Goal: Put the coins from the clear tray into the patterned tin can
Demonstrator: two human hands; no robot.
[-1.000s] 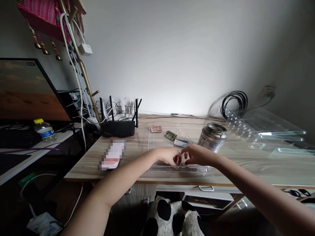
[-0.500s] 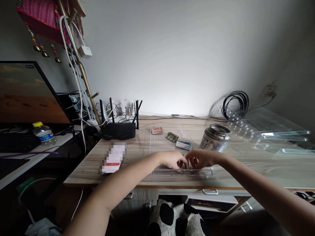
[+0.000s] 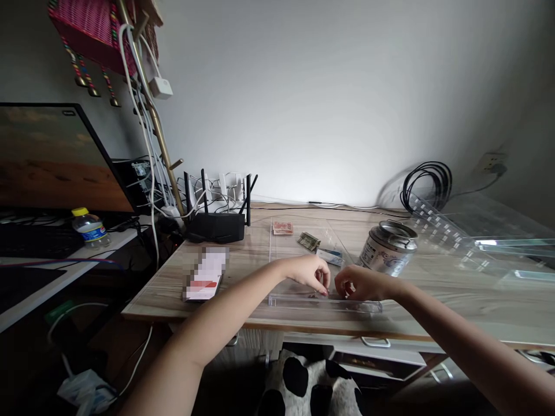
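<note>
My left hand reaches over the front of a clear plastic tray, its thumb and fingertips closed in a pinch. Whatever it holds, if anything, is too small to make out. Beside it, to the right, my right hand is curled at the tray's front edge, with its fingertips closed and partly hidden. Small dark bits lie on the tray under the left fingertips. Farther back are a folded red banknote, a folded green banknote and a folded bluish-white note.
A ring-pull can stands right of the tray. A phone lies on the left, before a black router. Clear plastic panels and a coiled black cable are at the right. A monitor and bottle stand far left.
My hands have moved apart slightly, leaving a gap between their fingertips. The view has shifted, so the desk's contents appear a little farther right.
</note>
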